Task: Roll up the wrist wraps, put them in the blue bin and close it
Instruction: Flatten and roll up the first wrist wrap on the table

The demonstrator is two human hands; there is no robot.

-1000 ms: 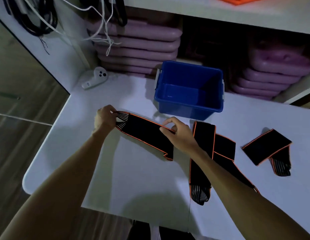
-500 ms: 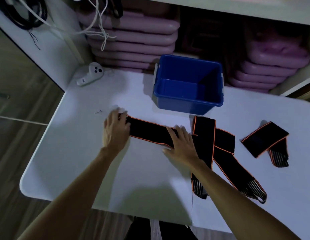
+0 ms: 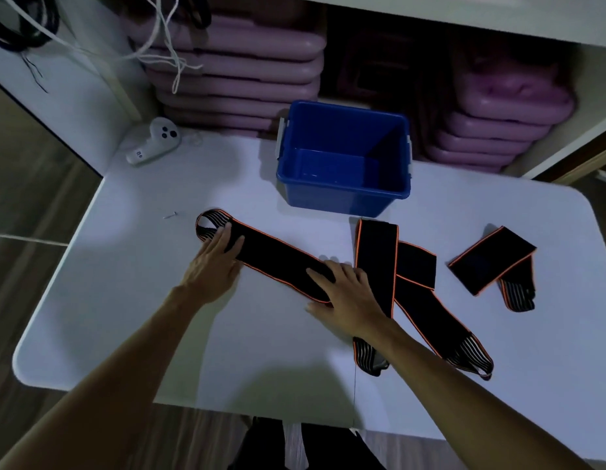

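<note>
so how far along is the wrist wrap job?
Done: nothing rolled; the blue plastic bin sits empty and open. In hand: left hand and right hand press one black orange-edged wrap flat. Left: rolling every wrap, binning, closing; no lid visible.

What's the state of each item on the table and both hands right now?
Wrist wrap under the hands: unrolled, flat on table.
Left hand: open, pressing wrap near its looped end.
Right hand: open, pressing wrap's other end.
Crossed wraps: unrolled, overlapping.
Folded wrap: folded over, not rolled, apart at right.
Blue bin: open, empty, no lid visible.
White controller: lying at table's far left.
</note>
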